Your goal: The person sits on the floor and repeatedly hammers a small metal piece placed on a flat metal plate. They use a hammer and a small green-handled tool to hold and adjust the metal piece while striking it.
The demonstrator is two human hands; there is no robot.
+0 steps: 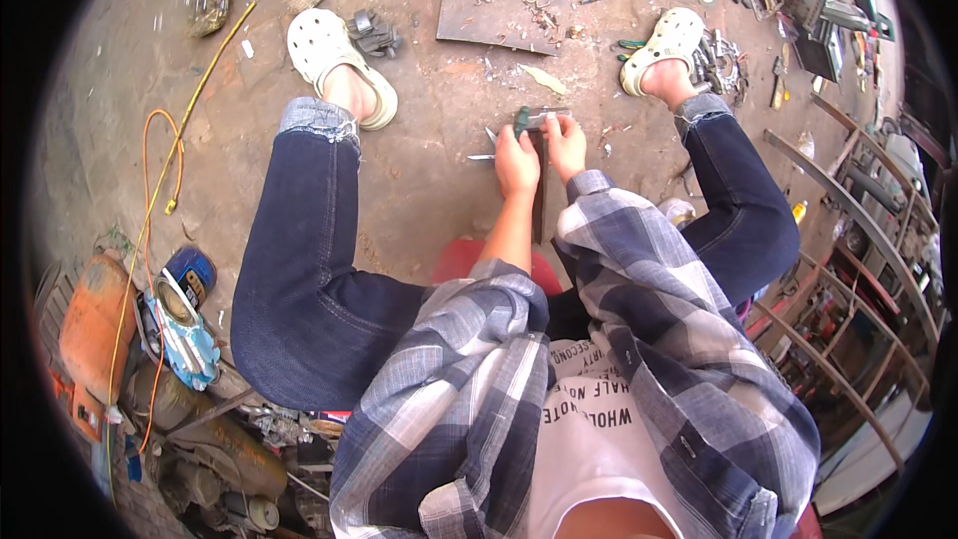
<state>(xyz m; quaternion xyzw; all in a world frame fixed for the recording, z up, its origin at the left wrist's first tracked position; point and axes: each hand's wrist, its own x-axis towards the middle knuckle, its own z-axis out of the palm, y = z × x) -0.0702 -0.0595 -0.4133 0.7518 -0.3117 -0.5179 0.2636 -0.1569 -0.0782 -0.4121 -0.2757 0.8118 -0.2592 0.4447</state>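
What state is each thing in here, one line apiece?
Left grip: closed on a small green item
Right grip: bent against a grey piece, exact hold unclear
Plate: lying on the ground, littered with scraps
Grey glove: crumpled on the ground
Cream clogs: both worn
Jean cuffs: rolled up, frayed

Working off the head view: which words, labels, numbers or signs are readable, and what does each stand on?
White shirt: lines of dark capital letters, partly readable; I won't repeat the wording.
Blue can: pale marks on its side, too small and blurred to read.
Green piece at the left hand and grey metal piece at the right hand: no text visible.
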